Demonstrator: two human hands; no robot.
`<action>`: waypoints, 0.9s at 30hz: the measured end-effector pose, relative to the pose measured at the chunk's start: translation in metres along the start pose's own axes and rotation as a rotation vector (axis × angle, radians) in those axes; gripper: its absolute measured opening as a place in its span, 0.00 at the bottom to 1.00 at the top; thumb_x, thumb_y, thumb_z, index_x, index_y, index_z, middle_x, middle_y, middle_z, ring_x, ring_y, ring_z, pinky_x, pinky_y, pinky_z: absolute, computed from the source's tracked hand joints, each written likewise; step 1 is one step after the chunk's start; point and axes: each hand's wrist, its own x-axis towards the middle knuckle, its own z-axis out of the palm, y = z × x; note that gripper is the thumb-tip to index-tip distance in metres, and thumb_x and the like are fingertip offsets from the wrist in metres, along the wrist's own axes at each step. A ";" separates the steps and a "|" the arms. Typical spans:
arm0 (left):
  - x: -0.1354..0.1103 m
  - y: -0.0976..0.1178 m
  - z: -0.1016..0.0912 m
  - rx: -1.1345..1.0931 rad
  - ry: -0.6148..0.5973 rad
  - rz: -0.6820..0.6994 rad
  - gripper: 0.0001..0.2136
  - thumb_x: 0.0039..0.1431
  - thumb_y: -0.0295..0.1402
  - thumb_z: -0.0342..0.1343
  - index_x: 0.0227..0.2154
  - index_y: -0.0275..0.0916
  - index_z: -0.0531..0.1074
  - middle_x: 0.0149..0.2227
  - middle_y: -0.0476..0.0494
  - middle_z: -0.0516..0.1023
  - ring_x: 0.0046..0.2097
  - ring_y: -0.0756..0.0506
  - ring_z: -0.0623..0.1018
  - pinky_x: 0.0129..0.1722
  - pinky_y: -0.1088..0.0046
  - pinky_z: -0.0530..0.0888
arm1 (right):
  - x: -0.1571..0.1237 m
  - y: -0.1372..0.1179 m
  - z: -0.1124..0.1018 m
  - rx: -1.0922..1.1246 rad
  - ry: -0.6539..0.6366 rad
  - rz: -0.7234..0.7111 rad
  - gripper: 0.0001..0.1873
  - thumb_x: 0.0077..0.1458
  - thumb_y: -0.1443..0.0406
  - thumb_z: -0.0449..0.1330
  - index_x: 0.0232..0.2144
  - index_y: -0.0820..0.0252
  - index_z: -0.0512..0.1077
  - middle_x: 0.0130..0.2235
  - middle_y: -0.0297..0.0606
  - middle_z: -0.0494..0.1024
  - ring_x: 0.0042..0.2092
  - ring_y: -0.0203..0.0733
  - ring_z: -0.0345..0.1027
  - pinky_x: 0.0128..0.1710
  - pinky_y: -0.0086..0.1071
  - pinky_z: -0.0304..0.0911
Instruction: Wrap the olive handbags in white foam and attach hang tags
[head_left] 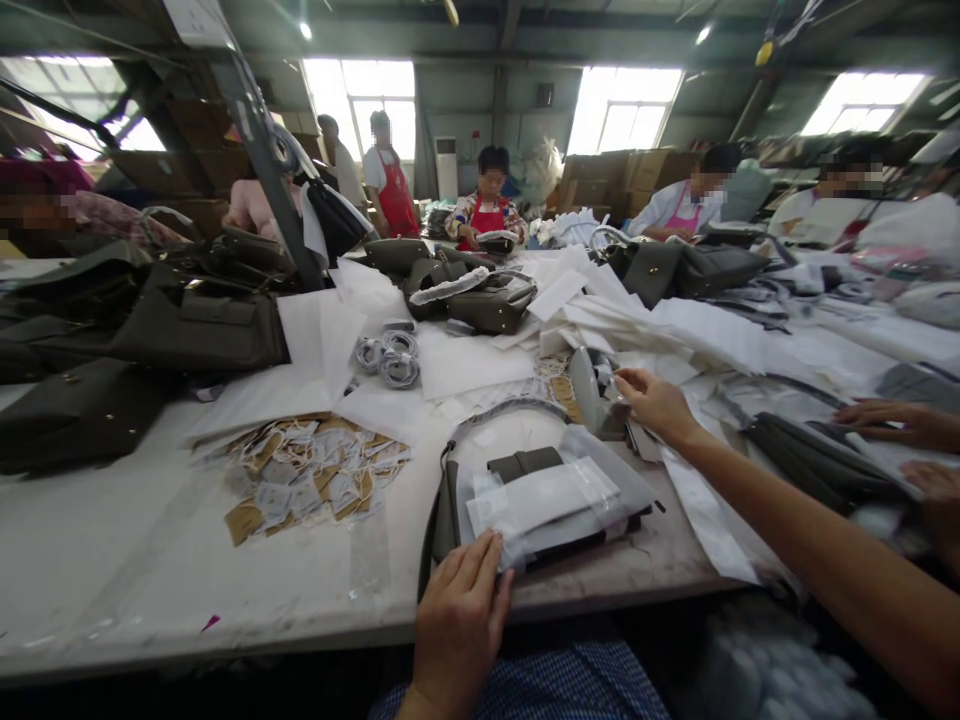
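A dark olive handbag (442,500) lies before me near the table's front edge, its handle (517,405) wrapped in pale material. Across its front are translucent wrapping (630,480) and a folded white packet (544,497). My left hand (461,600) rests on the near left edge of the wrapping with its fingers stretched out flat. Beyond the bag, to the right, stands a grey tape dispenser (589,390). My right hand (656,402) is beside it, fingertips pinched together close to its roll; whatever they hold is too small to make out.
Left of the bag is a heap of brown and white tags with strings (315,475). Behind it sit coiled wrapped straps (394,357) and white foam sheets (480,365). Dark handbags (202,320) pile up at left. A co-worker's hands (885,420) touch another bag at right.
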 end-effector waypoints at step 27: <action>-0.007 -0.012 0.007 0.033 -0.085 0.046 0.19 0.66 0.32 0.55 0.58 0.42 0.69 0.56 0.48 0.77 0.50 0.43 0.78 0.49 0.66 0.78 | -0.038 0.045 -0.033 0.472 -0.207 0.287 0.12 0.57 0.58 0.66 0.32 0.64 0.78 0.38 0.48 0.82 0.36 0.40 0.77 0.35 0.28 0.77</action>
